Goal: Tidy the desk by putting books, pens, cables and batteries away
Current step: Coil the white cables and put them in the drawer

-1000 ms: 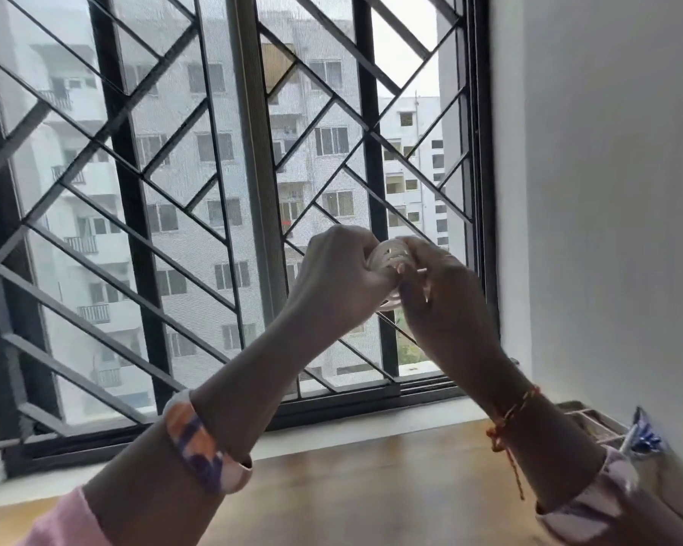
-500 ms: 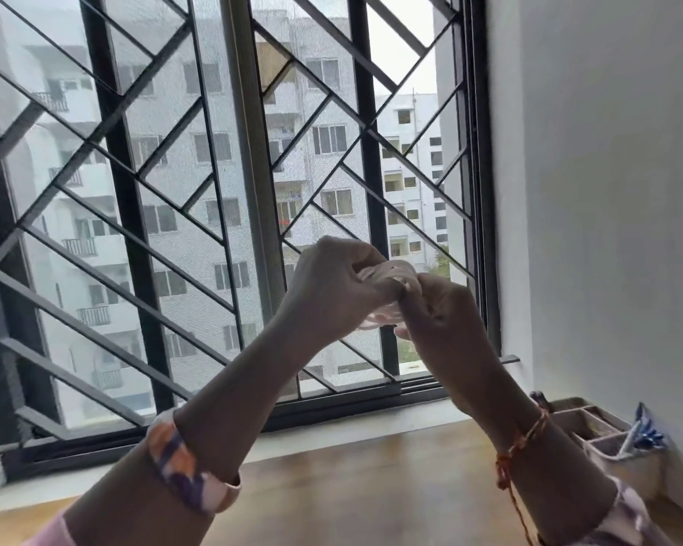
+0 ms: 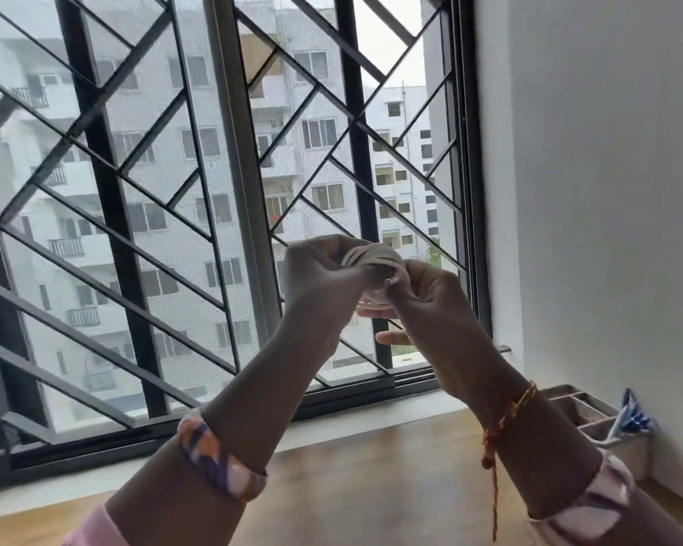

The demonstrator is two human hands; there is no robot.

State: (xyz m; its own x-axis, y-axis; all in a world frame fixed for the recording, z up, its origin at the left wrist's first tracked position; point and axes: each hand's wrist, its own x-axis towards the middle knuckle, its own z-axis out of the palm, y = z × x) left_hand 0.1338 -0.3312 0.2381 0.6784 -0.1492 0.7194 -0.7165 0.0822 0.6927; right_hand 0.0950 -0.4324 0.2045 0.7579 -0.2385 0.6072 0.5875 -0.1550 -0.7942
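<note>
Both hands were raised in front of the window grille (image 3: 198,199). The left hand (image 3: 320,277) had its fingers curled around a coiled white cable (image 3: 373,256), and the right hand (image 3: 430,293) pinched the same coil from the other side, so the cable sat between the two hands, high above the wooden desk (image 3: 371,474). To the right of the grille, against the wall, a divided organizer (image 3: 592,419) stood on the desk with a blue-and-white item (image 3: 633,419) in it.

Grey daylight through a barred window (image 3: 213,191), white wall (image 3: 608,191), wooden desk (image 3: 371,486) below
</note>
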